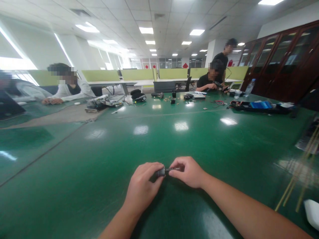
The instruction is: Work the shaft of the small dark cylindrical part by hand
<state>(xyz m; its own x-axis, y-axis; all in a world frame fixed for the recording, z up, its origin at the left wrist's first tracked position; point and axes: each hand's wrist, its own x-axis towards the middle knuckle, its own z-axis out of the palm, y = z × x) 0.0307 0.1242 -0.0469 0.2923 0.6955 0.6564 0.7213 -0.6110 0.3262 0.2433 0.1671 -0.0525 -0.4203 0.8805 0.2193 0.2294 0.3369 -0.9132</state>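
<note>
Small part (164, 171) lies between left hand (143, 186) and right hand (189, 171), over table (124, 149).

**Green on green**

The bench (99, 172) is a plain, glossy dark green. The small part (163, 172) near its front edge is grey and black. The sticks (296, 179) at its right edge are pale yellow. The partitions (139, 74) are lime green and the cabinets (281, 63) dark red-brown.

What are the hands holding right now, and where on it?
A small dark cylindrical part: left hand pinches its thicker end, right hand its thinner end.
</note>
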